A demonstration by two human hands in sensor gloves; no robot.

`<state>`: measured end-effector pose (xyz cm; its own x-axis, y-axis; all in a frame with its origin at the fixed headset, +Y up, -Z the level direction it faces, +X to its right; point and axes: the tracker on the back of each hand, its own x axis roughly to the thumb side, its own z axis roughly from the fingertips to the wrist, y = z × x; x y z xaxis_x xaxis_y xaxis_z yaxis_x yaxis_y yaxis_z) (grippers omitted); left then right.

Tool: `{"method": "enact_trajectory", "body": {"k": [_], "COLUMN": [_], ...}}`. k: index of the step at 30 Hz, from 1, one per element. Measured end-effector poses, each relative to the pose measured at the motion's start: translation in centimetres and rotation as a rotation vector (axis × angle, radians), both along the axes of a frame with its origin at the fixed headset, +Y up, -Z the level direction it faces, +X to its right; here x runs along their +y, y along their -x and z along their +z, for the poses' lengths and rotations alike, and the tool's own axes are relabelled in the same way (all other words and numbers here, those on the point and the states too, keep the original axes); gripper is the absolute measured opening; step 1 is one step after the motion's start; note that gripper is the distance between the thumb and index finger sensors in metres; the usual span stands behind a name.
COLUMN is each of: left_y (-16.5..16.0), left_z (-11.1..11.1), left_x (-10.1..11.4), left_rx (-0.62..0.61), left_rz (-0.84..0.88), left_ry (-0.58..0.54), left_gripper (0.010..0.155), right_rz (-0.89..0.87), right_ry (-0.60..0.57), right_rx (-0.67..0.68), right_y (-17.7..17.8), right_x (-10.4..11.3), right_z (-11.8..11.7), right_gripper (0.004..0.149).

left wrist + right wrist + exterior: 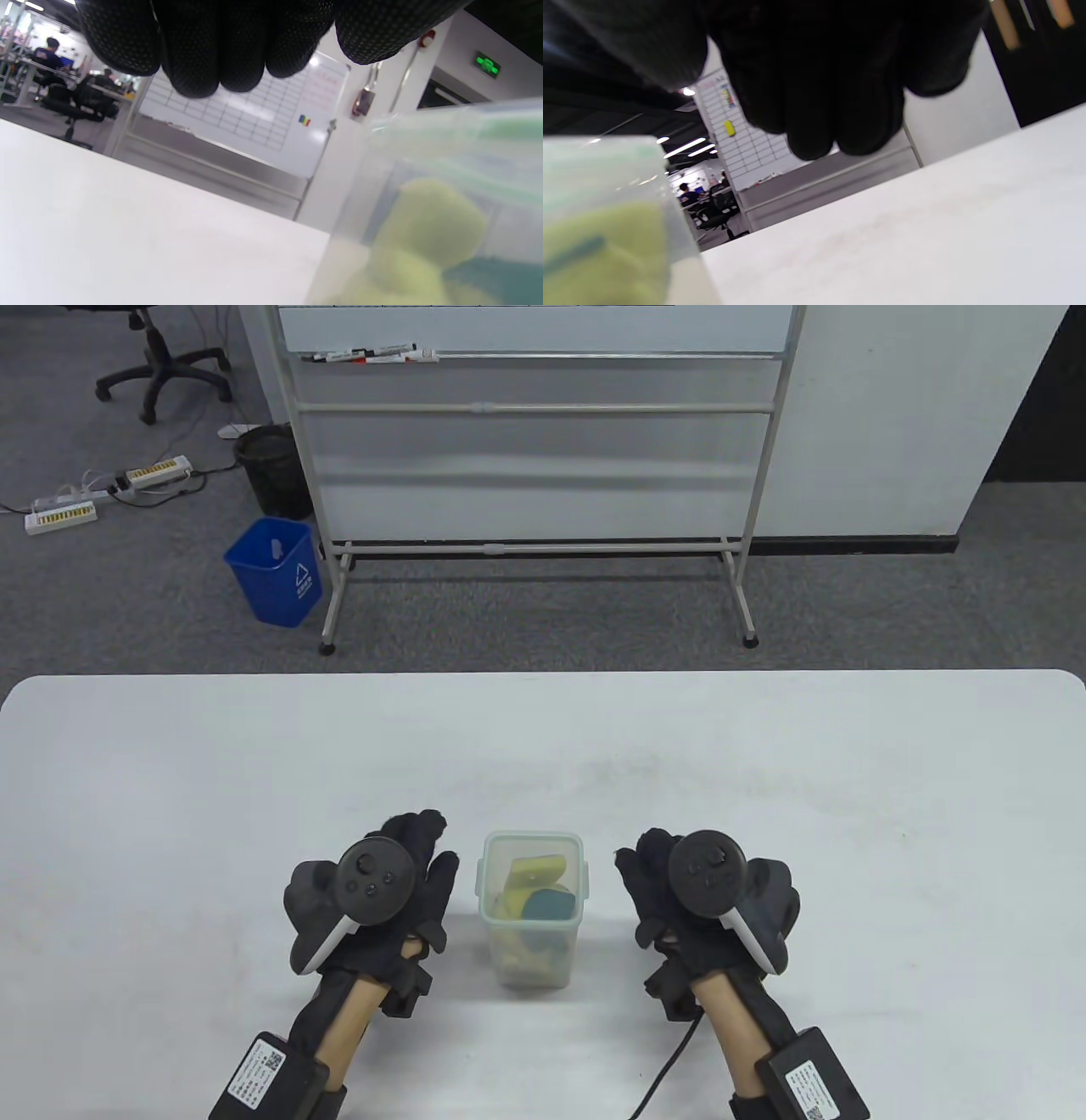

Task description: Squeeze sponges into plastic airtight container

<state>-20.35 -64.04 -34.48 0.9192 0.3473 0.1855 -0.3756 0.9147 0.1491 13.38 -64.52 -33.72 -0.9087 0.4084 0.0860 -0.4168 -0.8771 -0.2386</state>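
Behind your whiteboard stand (534, 432), a blue bin (274, 570) sits at its left foot, a black wastebasket (271, 468) just beyond.

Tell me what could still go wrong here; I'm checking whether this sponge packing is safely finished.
The sponges sit high in the open container, the yellow one close under the rim, so they may spring up again or block a lid; no lid is in view. Neither the left hand nor the right hand holds the light-looking tub, so a bump from either could probably tip or slide it.
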Motion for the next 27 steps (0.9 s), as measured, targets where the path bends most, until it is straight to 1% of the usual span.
{"method": "enact_trajectory", "body": {"k": [1, 3, 4, 5, 6, 8, 9, 10, 13, 15, 20, 27], "left_y": [0.3, 0.8, 0.9, 1.0, 1.1, 1.5, 1.7, 1.8, 2.1, 1.9, 1.3, 0.8], "left_z": [0.0, 0.4, 0.5, 0.8, 0.9, 1.4, 1.6, 1.7, 1.6, 1.6, 1.5, 1.6], "left_x": [-0.4, -2.1, -2.6, -3.7, -4.2, -4.8, -5.1, -5.3, -5.6, -5.9, -6.5, -6.8], "left_rx": [-0.013, -0.009, -0.003, 0.001, -0.003, -0.002, 0.006, 0.008, 0.001, -0.005, -0.024, -0.037], "left_rz": [-0.004, -0.012, -0.024, -0.065, -0.121, -0.221, -0.238, -0.232, -0.207, -0.207, -0.299, -0.315], "left_ry": [-0.002, -0.013, -0.025, -0.051, -0.053, -0.011, -0.028, -0.034, 0.0, 0.002, 0.013, 0.025], "left_gripper": [0.065, 0.069, 0.07, 0.073, 0.075, 0.08, 0.081, 0.082, 0.085, 0.086, 0.087, 0.088], "right_rz": [0.013, 0.063, 0.08, 0.134, 0.167, 0.201, 0.202, 0.203, 0.231, 0.255, 0.263, 0.295], "right_ry": [-0.014, -0.06, -0.06, -0.055, -0.054, -0.069, -0.066, -0.06, -0.026, -0.014, 0.025, 0.073], "right_rx": [0.002, 0.037, 0.045, 0.086, 0.094, 0.075, 0.081, 0.085, 0.109, 0.11, 0.108, 0.094], "right_y": [-0.2, -0.5, -0.5, -0.3, -0.1, 0.2, 0.4, 0.5, 0.9, 0.9, 0.7, 0.3], "right_x": [-0.6, -2.6, -3.1, -3.8, -4.1, -4.5, -4.7, -4.9, -5.6, -6.1, -6.7, -7.2], "right_z": [0.1, 0.3, 0.2, 0.3, 0.4, 0.6, 0.6, 0.6, 0.5, 0.3, -0.1, -0.5], "right_gripper": [0.056, 0.059, 0.06, 0.063, 0.063, 0.066, 0.067, 0.068, 0.072, 0.075, 0.079, 0.083]}}
